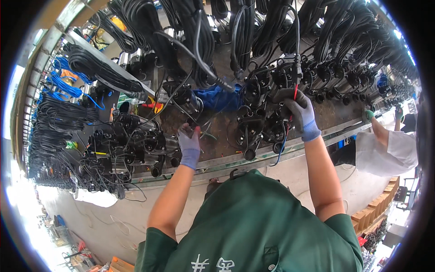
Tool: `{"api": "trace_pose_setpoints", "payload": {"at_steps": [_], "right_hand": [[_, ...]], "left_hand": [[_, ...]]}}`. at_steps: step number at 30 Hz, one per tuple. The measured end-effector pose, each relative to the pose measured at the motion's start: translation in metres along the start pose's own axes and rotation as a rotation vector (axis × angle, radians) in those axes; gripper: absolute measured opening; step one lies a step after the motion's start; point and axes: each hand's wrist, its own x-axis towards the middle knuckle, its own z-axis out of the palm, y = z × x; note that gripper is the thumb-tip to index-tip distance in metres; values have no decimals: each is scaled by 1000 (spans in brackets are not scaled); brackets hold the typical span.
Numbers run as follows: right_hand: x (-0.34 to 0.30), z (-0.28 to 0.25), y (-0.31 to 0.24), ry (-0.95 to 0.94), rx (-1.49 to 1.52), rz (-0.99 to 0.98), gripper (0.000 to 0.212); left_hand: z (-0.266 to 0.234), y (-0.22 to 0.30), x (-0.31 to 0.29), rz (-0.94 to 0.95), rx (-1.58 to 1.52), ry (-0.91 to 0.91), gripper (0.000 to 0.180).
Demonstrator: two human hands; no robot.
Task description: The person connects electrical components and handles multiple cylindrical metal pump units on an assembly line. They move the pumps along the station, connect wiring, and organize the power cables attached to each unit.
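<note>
My left hand (189,146), in a grey-blue glove, is at the bench edge beside a silver cylinder with a black end cap (183,96). Its fingers are bent together near thin dark wires; what they pinch is too small to make out. Higher and to the right, my right hand (301,113), gloved alike, is closed around thin red and blue wires (284,144). Red shows above and below its fingers, and the wires' ends dangle past the bench edge. A dark cable with a connector (297,63) comes down from above to the same hand. Black-capped motor units (250,124) stand between my hands.
Coiled black cables (154,36) lie along the far side and left of the dark workbench (217,138). A blue cloth or bag (217,97) rests mid-bench. Blue coiled cables (63,79) are at left. Another person's gloved hand (368,115) is at the right. Cardboard boxes (376,206) stand lower right.
</note>
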Motion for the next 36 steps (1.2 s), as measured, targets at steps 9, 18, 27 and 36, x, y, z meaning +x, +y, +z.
{"api": "trace_pose_setpoints", "payload": {"at_steps": [9,18,27,36], "right_hand": [[5,10,-4,18,-91,21,21],[8,1,3,30,-134,6,25],[10,-3,7,34,-47,48,20],[10,1,7,68,-86,46,23]], "left_hand": [[10,-7,7,-452,-449,-392,22],[-36,105,-24,-620,-1126,-605,26],[-69,156,-4,-571,-1502,-877,33],[-111,60,-22,-561,-984,-702,17]]}}
